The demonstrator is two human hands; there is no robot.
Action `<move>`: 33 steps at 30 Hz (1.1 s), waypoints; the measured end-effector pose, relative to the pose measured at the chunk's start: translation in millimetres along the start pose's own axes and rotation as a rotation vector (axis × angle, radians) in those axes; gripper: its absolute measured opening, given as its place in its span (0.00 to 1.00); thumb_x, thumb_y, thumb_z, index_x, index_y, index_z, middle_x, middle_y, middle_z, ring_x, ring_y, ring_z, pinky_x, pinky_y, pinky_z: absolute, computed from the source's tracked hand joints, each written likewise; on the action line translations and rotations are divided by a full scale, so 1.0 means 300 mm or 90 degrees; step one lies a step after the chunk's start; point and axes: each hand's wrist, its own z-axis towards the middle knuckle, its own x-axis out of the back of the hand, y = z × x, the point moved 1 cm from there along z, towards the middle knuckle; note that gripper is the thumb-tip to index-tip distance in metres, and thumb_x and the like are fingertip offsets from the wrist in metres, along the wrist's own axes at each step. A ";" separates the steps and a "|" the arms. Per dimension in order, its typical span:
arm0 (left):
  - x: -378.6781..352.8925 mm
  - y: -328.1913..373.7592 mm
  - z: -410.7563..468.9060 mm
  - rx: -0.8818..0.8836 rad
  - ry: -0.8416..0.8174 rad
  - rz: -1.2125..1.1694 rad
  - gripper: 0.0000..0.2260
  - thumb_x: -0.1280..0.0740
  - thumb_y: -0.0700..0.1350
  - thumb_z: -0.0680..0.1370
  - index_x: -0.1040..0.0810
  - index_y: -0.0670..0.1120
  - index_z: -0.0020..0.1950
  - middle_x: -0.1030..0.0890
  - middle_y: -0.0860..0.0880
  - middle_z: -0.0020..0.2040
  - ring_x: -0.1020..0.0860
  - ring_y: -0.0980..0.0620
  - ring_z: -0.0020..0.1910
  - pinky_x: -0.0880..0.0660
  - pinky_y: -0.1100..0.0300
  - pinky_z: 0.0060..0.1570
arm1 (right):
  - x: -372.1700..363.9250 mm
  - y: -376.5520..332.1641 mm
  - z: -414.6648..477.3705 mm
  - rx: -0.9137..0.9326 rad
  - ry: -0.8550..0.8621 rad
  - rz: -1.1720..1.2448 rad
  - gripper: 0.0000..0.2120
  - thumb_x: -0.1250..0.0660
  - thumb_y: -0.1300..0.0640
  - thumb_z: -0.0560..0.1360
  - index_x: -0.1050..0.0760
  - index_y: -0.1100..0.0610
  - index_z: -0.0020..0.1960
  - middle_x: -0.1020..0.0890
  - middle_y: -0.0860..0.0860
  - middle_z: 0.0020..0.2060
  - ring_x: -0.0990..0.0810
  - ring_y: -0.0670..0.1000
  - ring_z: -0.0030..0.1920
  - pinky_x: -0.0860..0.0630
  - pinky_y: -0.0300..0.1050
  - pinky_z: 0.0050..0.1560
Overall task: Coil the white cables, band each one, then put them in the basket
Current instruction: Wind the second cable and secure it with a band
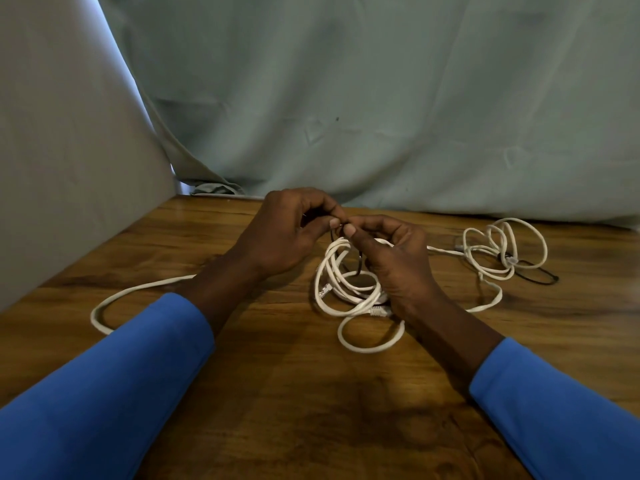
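Slack from a loose cable run (104, 308) curves across the wooden counter (242, 410) at far left and passes behind your left forearm. Your left grip (287, 233), fingers curled, pinches a thin black band (361, 264) between thumb and forefinger, its thumb tip just beside the right thumb. Below the thumbs sits the coiled white cable (346, 292), its lowest loop on the counter. Your right grip (391, 258) pinches the same band, its palm hiding part of the coil. Well apart to the right, a second coil (502, 247) lies loosely on the counter, a second black band (538, 276) round its strands.
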 end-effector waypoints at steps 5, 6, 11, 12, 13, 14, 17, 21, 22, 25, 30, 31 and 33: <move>0.009 0.010 -0.001 0.001 -0.003 0.001 0.04 0.26 0.41 0.78 0.13 0.48 0.51 0.13 0.55 0.44 0.15 0.57 0.43 0.19 0.52 0.45 | 0.000 -0.004 0.000 0.026 0.004 -0.026 0.07 0.24 0.62 0.75 0.15 0.62 0.52 0.12 0.55 0.44 0.13 0.56 0.48 0.16 0.51 0.52; 0.011 0.009 0.001 0.002 -0.009 -0.002 0.04 0.26 0.41 0.78 0.13 0.47 0.52 0.13 0.55 0.44 0.15 0.57 0.43 0.18 0.52 0.45 | -0.001 -0.005 -0.001 0.037 0.002 -0.034 0.07 0.24 0.62 0.75 0.15 0.63 0.52 0.12 0.55 0.44 0.13 0.55 0.48 0.16 0.49 0.52; 0.019 0.008 0.005 -0.002 -0.011 -0.003 0.09 0.24 0.41 0.77 0.15 0.48 0.55 0.14 0.54 0.44 0.15 0.56 0.44 0.18 0.56 0.45 | -0.009 -0.008 -0.005 0.078 -0.018 -0.061 0.06 0.24 0.62 0.75 0.14 0.62 0.51 0.12 0.53 0.44 0.13 0.54 0.48 0.17 0.42 0.48; 0.021 0.007 0.005 0.003 -0.010 -0.010 0.10 0.24 0.40 0.76 0.15 0.48 0.56 0.14 0.54 0.44 0.15 0.57 0.44 0.18 0.58 0.45 | -0.009 -0.008 -0.006 0.083 -0.021 -0.065 0.05 0.24 0.62 0.75 0.14 0.62 0.50 0.12 0.53 0.44 0.13 0.53 0.48 0.17 0.42 0.48; 0.023 0.004 0.006 0.014 -0.012 -0.024 0.10 0.23 0.40 0.75 0.15 0.47 0.55 0.14 0.53 0.44 0.15 0.56 0.44 0.18 0.59 0.46 | -0.009 -0.008 -0.006 0.088 -0.021 -0.070 0.05 0.24 0.62 0.75 0.14 0.62 0.50 0.12 0.53 0.44 0.13 0.53 0.48 0.17 0.43 0.48; 0.025 -0.001 0.007 0.035 -0.018 -0.050 0.09 0.23 0.39 0.75 0.15 0.46 0.54 0.13 0.51 0.43 0.14 0.55 0.43 0.18 0.58 0.46 | -0.008 -0.007 -0.005 0.094 -0.020 -0.075 0.05 0.24 0.62 0.75 0.14 0.61 0.50 0.12 0.53 0.44 0.13 0.54 0.48 0.16 0.45 0.49; 0.024 -0.028 0.004 0.147 -0.032 -0.203 0.08 0.23 0.37 0.74 0.15 0.41 0.52 0.13 0.44 0.42 0.13 0.48 0.42 0.16 0.54 0.44 | -0.009 0.000 0.000 0.100 -0.016 -0.089 0.05 0.24 0.62 0.74 0.14 0.61 0.50 0.12 0.53 0.44 0.13 0.53 0.47 0.16 0.47 0.50; -0.008 -0.034 -0.024 0.251 -0.018 -0.366 0.08 0.25 0.35 0.74 0.17 0.35 0.52 0.14 0.40 0.42 0.14 0.48 0.40 0.15 0.54 0.45 | -0.008 0.008 0.003 0.094 -0.025 -0.102 0.06 0.24 0.62 0.75 0.14 0.60 0.52 0.11 0.52 0.44 0.12 0.53 0.48 0.16 0.49 0.52; -0.016 -0.033 -0.030 0.266 -0.015 -0.391 0.09 0.25 0.34 0.74 0.18 0.34 0.53 0.14 0.39 0.43 0.15 0.48 0.40 0.15 0.56 0.44 | -0.009 0.010 0.003 0.089 -0.029 -0.100 0.06 0.25 0.62 0.75 0.14 0.60 0.52 0.11 0.52 0.44 0.12 0.53 0.48 0.16 0.50 0.52; -0.035 -0.042 -0.037 0.301 -0.011 -0.447 0.08 0.26 0.34 0.74 0.19 0.34 0.53 0.16 0.40 0.43 0.16 0.50 0.40 0.18 0.62 0.41 | -0.008 0.012 0.004 0.081 -0.034 -0.098 0.06 0.25 0.63 0.75 0.14 0.60 0.52 0.11 0.52 0.45 0.12 0.53 0.48 0.16 0.51 0.52; -0.062 -0.049 -0.043 0.320 0.000 -0.478 0.06 0.26 0.35 0.75 0.16 0.36 0.51 0.14 0.41 0.43 0.16 0.49 0.41 0.19 0.60 0.42 | -0.007 0.014 -0.002 0.084 0.008 -0.078 0.05 0.23 0.63 0.73 0.15 0.61 0.49 0.12 0.53 0.42 0.13 0.52 0.45 0.17 0.44 0.46; -0.065 -0.047 -0.044 0.326 0.000 -0.481 0.05 0.27 0.35 0.76 0.16 0.37 0.51 0.14 0.42 0.43 0.15 0.49 0.41 0.19 0.60 0.42 | -0.006 0.015 -0.002 0.084 0.022 -0.072 0.05 0.23 0.63 0.73 0.16 0.61 0.48 0.12 0.53 0.41 0.13 0.52 0.44 0.17 0.43 0.44; -0.063 -0.045 -0.045 0.326 -0.007 -0.475 0.06 0.27 0.36 0.77 0.15 0.37 0.52 0.13 0.40 0.46 0.15 0.47 0.44 0.19 0.57 0.45 | -0.005 0.019 0.001 0.090 0.032 -0.082 0.05 0.22 0.63 0.73 0.17 0.62 0.47 0.13 0.53 0.41 0.13 0.52 0.43 0.18 0.42 0.43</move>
